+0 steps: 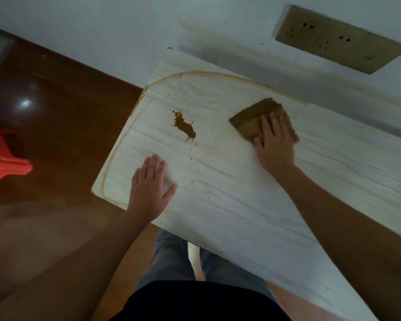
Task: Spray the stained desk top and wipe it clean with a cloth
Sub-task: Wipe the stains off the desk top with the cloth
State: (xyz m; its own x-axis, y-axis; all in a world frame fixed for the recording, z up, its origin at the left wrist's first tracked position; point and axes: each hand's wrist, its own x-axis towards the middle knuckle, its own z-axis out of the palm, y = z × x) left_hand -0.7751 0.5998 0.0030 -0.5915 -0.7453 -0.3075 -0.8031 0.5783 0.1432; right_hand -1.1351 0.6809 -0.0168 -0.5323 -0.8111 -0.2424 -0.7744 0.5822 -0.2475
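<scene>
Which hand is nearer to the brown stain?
Left. The left hand lies flat in front of the brown stain; the right hand presses the cloth farther to its right.

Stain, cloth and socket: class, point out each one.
stain (186, 129), head view, middle of the blot.
cloth (252, 117), head view, bare upper-left part.
socket (340, 40), head view, middle of the plate.

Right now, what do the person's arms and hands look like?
The left arm and right arm are bare as far as the frame shows: no sleeves. The left hand and right hand carry no gloves, and I see no watch, ring or bracelet. Also worn: a black top and grey trousers.
</scene>
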